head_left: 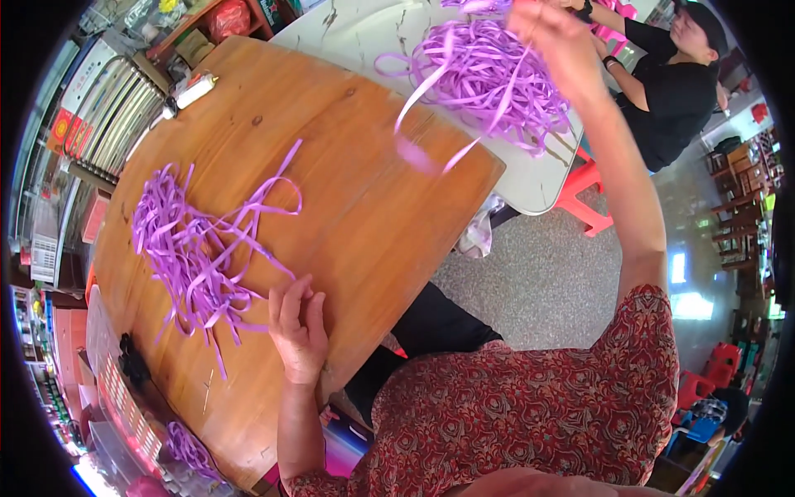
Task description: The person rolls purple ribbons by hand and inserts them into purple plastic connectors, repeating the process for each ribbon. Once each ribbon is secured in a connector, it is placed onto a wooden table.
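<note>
Head view: our left hand (298,327) lies flat on the round wooden table (364,207) at about 6 o'clock of the tabletop, palm down, fingers loosely together and holding nothing, fingertips just beside the near edge of a pile of purple ribbon strips (195,248). That pile lies spread on the wood at 9 o'clock from the table's middle, with a few loose strips curling off toward 12. Our right hand (559,41) is raised at 1 o'clock in the frame, arm stretched up and away from us, fingers pinched on a purple ribbon bundle (489,79) that hangs in the air over the far table edge; loose ends trail down from it toward the wood, blurred. Exact finger grip is partly hidden by the strips. Behind the bundle sits a white table (364,29), touching or just beside the wooden one, we cannot tell which. Another person in a black shirt (675,95) sits at 2 o'clock, hands near more purple ribbon at the top edge. A red stool (584,195) stands on the grey floor (538,282) at 3 o'clock. More purple ribbon (189,447) lies at 7 o'clock below the table rim.
</note>
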The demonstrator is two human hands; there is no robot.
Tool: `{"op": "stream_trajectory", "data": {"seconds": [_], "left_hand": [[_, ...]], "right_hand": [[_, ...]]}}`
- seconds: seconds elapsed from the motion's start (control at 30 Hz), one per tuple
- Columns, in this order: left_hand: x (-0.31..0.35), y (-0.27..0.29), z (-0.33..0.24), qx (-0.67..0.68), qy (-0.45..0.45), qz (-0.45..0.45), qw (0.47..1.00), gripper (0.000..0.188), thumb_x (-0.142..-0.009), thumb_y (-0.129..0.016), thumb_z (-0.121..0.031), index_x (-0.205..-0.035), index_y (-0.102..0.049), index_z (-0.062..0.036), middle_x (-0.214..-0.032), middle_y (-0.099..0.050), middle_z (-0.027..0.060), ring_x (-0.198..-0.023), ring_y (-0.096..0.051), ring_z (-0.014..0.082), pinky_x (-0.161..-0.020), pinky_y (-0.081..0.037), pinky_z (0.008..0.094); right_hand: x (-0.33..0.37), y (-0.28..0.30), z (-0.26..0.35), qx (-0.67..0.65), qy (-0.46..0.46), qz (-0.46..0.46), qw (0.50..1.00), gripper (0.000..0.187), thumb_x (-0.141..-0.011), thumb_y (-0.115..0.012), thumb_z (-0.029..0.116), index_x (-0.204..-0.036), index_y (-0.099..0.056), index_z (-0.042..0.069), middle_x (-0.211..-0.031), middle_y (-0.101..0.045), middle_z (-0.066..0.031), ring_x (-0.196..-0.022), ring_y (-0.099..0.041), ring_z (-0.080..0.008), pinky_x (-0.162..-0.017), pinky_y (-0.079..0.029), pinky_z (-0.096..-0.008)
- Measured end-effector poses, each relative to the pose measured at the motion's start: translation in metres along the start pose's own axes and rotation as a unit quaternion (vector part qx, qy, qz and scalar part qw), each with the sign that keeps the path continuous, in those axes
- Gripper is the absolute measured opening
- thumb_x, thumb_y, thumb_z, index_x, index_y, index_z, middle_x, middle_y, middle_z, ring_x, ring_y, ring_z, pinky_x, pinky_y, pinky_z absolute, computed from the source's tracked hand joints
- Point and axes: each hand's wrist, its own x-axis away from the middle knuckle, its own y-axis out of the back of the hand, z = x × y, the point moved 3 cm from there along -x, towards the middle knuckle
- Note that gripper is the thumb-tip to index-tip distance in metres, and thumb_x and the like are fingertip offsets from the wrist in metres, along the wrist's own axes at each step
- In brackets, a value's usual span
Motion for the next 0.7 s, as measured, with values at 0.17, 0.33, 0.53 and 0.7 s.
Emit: {"op": "stream_trajectory", "data": {"seconds": [0.17,0.33,0.53,0.7], "left_hand": [[-0.001,-0.002,-0.003,0.034,0.005,-0.010,0.999,0.025,-0.078,-0.064,0.005,-0.102,-0.061,-0.0006,-0.084,-0.055,0.0112,-0.074,-0.056,0.0216,-0.065,-0.047,0.0293],[-0.001,0.004,-0.007,0.029,0.006,-0.006,1.000,0.022,-0.077,-0.067,0.001,-0.098,-0.062,-0.0002,-0.085,-0.056,0.0131,-0.074,-0.058,0.0253,-0.063,-0.048,0.0323],[-0.007,0.008,-0.006,0.040,-0.004,-0.021,0.999,0.018,-0.077,-0.067,-0.002,-0.094,-0.063,-0.0010,-0.082,-0.057,0.0146,-0.070,-0.057,0.0293,-0.061,-0.046,0.0352],[-0.002,0.018,-0.007,0.114,-0.013,-0.049,0.992,0.010,-0.077,-0.069,-0.005,-0.085,-0.063,-0.0019,-0.077,-0.058,0.0116,-0.066,-0.057,0.0281,-0.059,-0.046,0.0348]], "right_hand": [[-0.082,0.046,-0.009,0.189,0.014,-0.049,0.981,0.021,-0.083,-0.061,0.003,-0.103,-0.064,0.002,-0.085,-0.064,-0.0045,-0.068,-0.058,-0.0117,-0.065,-0.048,-0.0257],[-0.054,0.010,-0.037,0.264,0.077,-0.094,0.957,0.022,-0.083,-0.063,0.009,-0.105,-0.065,0.003,-0.092,-0.066,-0.0056,-0.081,-0.061,-0.0135,-0.074,-0.048,-0.0255],[0.037,-0.106,-0.040,0.176,0.092,0.174,0.965,0.025,-0.087,-0.063,0.014,-0.110,-0.064,0.005,-0.103,-0.067,-0.0052,-0.091,-0.062,-0.0132,-0.078,-0.049,-0.0264],[0.086,-0.209,0.019,0.127,0.249,0.328,0.902,0.020,-0.083,-0.066,0.008,-0.102,-0.066,0.002,-0.095,-0.067,-0.0094,-0.086,-0.064,-0.0198,-0.075,-0.050,-0.0280]]}}
